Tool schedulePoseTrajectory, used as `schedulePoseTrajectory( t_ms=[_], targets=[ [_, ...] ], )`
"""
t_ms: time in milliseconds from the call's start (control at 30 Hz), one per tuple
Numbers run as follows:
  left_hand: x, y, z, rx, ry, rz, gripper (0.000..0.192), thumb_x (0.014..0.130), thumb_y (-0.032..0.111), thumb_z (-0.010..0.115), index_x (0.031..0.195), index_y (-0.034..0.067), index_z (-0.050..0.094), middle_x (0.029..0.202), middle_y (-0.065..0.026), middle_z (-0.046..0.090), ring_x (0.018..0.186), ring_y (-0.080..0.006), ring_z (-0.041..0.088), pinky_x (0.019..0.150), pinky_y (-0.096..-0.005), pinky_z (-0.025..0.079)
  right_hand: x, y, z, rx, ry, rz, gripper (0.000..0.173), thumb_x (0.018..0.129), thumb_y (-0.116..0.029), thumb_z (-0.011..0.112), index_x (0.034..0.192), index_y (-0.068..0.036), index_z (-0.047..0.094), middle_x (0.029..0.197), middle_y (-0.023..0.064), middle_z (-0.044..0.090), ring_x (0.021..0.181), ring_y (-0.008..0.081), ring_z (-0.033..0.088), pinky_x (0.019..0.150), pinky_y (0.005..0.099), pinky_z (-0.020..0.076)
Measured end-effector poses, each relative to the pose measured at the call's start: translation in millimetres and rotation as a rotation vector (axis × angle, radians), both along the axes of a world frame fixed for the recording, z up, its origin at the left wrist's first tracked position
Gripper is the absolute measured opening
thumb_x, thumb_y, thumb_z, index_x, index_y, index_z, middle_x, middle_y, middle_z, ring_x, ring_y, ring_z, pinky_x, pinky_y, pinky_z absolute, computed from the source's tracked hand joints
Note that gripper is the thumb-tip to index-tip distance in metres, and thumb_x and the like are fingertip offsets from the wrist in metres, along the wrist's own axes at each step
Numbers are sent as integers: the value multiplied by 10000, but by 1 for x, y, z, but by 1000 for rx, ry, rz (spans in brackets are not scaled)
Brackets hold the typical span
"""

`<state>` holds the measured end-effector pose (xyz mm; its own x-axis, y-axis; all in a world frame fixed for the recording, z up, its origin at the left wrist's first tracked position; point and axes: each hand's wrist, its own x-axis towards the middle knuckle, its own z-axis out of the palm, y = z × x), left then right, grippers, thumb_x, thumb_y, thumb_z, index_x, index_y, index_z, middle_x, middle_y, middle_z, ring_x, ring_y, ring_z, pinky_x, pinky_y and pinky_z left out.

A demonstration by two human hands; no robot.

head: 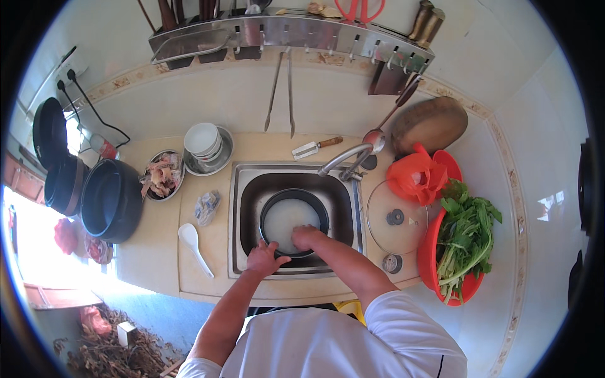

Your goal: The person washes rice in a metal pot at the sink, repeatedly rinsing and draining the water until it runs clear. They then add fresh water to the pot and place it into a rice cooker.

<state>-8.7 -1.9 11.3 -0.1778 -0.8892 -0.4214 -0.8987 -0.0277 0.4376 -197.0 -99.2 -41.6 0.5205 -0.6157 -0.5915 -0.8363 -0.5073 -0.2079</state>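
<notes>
A dark round pot (294,191) sits in the stainless steel sink (237,222) and holds cloudy whitish water (286,218). My left hand (266,258) grips the pot's near-left rim, its thumb spread along the near edge. Inside the pot, my right hand (305,237) dips into the water; its fingertips are hidden, so I cannot tell whether they hold anything. The curved faucet (347,156) rises behind the sink's right side.
Left of the sink lie a white spoon (190,238), a crumpled plastic bag (207,208), stacked white bowls (202,140), raw meat (162,176) in a metal bowl and a dark inner pot (113,201). To the right are a glass lid (397,236) and leafy greens (465,241) in a red basin (427,257).
</notes>
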Motion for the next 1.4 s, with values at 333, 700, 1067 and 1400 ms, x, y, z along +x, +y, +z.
schedulePoseTrajectory(
  t_ms=[333, 700, 1067, 1400],
  targets=[
    [21, -20, -49, -202, 253, 436, 726, 870, 469, 729, 1327, -35, 477, 1292, -306, 538, 1156, -452, 579, 933, -508, 497, -17, 30, 14, -167, -327, -271, 376, 832, -95, 608, 1195, -117, 704, 1214, 166, 632, 1061, 352, 660, 898, 464, 540],
    [34, -75, -73, -5, 34, 354, 520, 851, 466, 685, 982, -34, 631, 1101, -308, 654, 1051, -452, 649, 920, -514, 527, -34, 50, 43, -206, -637, -483, 326, 875, -113, 596, 1188, -72, 679, 1284, 170, 608, 1139, 356, 613, 990, 416, 500],
    [12, -64, -89, -156, -23, 457, 375, 982, 311, 569, 1088, -49, 562, 1130, -281, 629, 1019, -459, 652, 875, -516, 543, 17, 19, -16, -207, -360, -448, 575, 829, -69, 605, 1400, -93, 536, 1616, 239, 208, 1423, 435, 351, 1085, 500, 417],
    [5, -61, -82, -92, 19, 520, 320, 992, 303, 559, 1050, -11, 556, 1160, -258, 608, 1027, -453, 646, 864, -515, 546, 26, -7, -65, 322, -207, -505, 308, 868, -191, 625, 1154, -117, 714, 1215, 193, 679, 1157, 381, 627, 981, 456, 504]
  ],
)
